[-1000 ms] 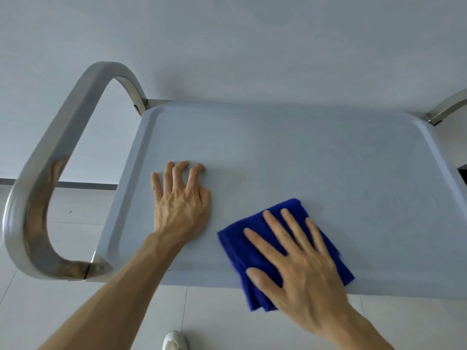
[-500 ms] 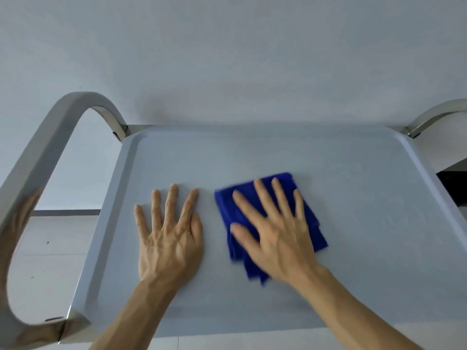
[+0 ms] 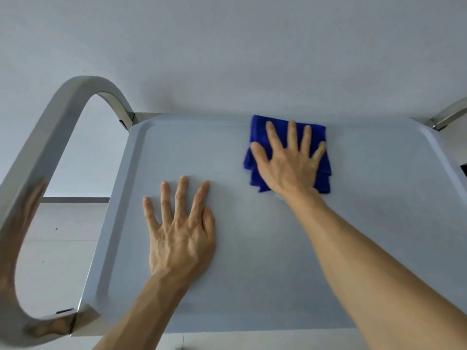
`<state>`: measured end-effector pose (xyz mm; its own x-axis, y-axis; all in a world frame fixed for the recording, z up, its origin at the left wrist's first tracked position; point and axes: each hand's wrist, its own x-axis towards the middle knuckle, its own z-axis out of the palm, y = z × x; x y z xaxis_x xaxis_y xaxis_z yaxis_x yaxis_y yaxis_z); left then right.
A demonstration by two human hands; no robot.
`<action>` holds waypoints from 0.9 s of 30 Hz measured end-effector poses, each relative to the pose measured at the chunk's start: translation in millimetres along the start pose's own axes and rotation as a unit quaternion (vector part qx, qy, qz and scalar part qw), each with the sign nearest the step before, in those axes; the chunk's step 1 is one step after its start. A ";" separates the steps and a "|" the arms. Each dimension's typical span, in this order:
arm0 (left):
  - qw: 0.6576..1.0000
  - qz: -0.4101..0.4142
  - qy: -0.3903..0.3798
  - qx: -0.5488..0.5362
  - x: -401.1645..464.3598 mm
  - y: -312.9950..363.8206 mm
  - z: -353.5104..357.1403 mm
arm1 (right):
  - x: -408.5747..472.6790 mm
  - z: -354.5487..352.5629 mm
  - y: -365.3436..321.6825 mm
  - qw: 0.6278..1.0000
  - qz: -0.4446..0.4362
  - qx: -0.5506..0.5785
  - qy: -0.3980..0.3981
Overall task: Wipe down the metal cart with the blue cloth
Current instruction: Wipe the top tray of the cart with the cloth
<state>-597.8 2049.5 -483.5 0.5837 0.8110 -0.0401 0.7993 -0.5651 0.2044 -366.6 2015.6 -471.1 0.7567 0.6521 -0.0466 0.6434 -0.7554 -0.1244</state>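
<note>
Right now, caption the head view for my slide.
Right hand presses blue cloth at cart top far edge; left hand flat.

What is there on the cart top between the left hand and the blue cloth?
Nothing: the head view shows only bare grey cart top between the left hand and the blue cloth, which the right hand presses.

The cart's top tray (image 3: pixel 252 286) looks like smooth, matt grey metal with a soft sheen. Left of the tray, the looped handle (image 3: pixel 38 173) is polished metal, glossy enough to mirror blurred shapes. At the tray's far edge, the blue cloth (image 3: pixel 257 132) appears soft and napped, possibly microfibre.
</note>
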 end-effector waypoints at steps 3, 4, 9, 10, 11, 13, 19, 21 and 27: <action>1.000 0.001 0.000 -0.001 0.1 0.4 0.2 | -37.7 5.3 -15.0 0.989 -0.148 -0.012 0.024; 1.000 0.000 -0.001 -0.001 0.3 0.9 -0.2 | -51.2 6.4 -11.7 0.981 -0.193 -0.014 0.024; 1.000 -0.004 -0.005 0.003 0.7 2.7 -3.1 | -65.5 6.3 39.5 0.950 -0.310 -0.018 0.025; 1.000 -0.007 -0.005 0.002 1.0 3.3 -3.8 | -54.0 2.6 50.9 0.948 -0.318 -0.018 0.025; 1.000 -0.009 -0.005 0.002 1.0 3.9 -4.2 | -39.1 -1.7 60.9 0.949 -0.313 -0.022 0.029; 1.000 -0.010 -0.007 0.004 0.5 4.7 -4.7 | -6.1 -10.0 72.8 0.967 -0.250 -0.022 0.036; 1.000 -0.019 -0.010 0.012 1.7 5.7 -6.2 | 43.5 0.8 7.0 0.999 0.016 -0.010 0.026; 1.000 -0.021 -0.012 0.012 1.9 7.0 -7.3 | 36.8 3.5 -21.2 0.998 -0.059 -0.011 0.032; 0.999 -0.034 -0.002 0.012 0.7 8.5 -8.4 | 46.9 -1.1 12.2 0.973 -0.231 -0.014 0.020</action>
<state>-591.8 2046.5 -473.6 0.5286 0.8469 -0.0569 0.8402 -0.5125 0.1775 -323.2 2036.9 -473.7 0.3900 0.9197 0.0459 0.9182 -0.3847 -0.0951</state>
